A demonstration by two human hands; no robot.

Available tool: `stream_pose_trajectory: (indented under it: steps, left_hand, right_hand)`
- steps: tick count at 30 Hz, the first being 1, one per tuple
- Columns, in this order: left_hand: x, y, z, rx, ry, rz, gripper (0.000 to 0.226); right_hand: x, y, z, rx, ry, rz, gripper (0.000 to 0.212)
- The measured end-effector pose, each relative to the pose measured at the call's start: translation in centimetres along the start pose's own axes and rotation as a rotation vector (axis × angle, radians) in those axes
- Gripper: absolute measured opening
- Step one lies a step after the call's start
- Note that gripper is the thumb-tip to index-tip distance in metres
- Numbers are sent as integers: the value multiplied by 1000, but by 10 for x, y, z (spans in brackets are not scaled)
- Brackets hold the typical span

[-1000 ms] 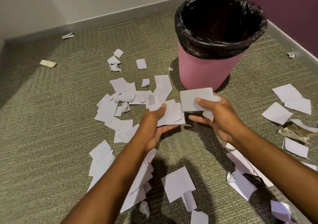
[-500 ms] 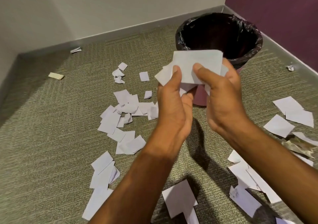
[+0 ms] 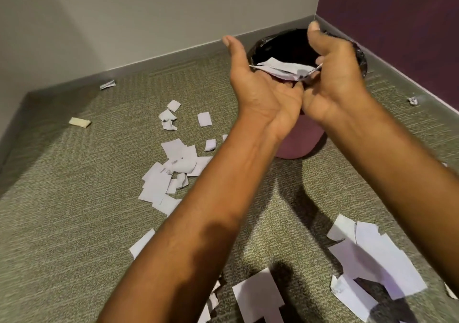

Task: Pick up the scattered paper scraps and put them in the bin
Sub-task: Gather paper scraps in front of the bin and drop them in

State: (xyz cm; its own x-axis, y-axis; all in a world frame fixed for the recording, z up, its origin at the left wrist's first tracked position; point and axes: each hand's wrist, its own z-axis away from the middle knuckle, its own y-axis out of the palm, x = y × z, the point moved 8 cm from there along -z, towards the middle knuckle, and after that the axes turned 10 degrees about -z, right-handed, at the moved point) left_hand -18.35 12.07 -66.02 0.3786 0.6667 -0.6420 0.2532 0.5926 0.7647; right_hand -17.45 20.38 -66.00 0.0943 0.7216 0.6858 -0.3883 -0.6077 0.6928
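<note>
The pink bin (image 3: 299,143) with a black liner (image 3: 280,47) stands in the far corner. Both hands are side by side over its mouth, thumbs lifted. My left hand (image 3: 258,86) and my right hand (image 3: 337,81) cup a small stack of white paper scraps (image 3: 283,68), which lies loose across the fingers above the opening. No thumb presses on the stack. More white scraps (image 3: 169,173) lie scattered on the carpet left of my left arm.
A heap of larger scraps (image 3: 372,255) lies at the near right and one sheet (image 3: 258,295) at the front. Small bits rest by the grey skirting (image 3: 108,84) and by the purple wall (image 3: 412,100). A beige piece (image 3: 80,122) lies far left.
Both hands rose from the carpet with the gathered scraps and moved forward over the bin. The thumbs that pinched the stack have lifted off it.
</note>
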Motion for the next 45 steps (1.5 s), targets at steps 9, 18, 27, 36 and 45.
stream_pose_trajectory:
  steps: [9, 18, 27, 36, 45]
  left_hand:
    - [7, -1, -2, -40, -93, 23, 129]
    - [11, -15, 9, -105, -114, 7, 113]
    - [19, -77, 58, -157, -70, -179, 59]
    - [85, -184, 146, -381, -356, -438, 32]
    - [192, -218, 244, 333, -337, -1989, 97]
  right_hand:
    - [6, -7, -1, 1, 16, -90, 66]
    - [-4, -33, -9, -28, -6, -85, 74]
    - [-36, -65, 26, 59, 86, 45, 23]
    - [-123, -127, 63, 178, 344, 368, 20]
    - [-155, -167, 85, 200, 419, 535, 25]
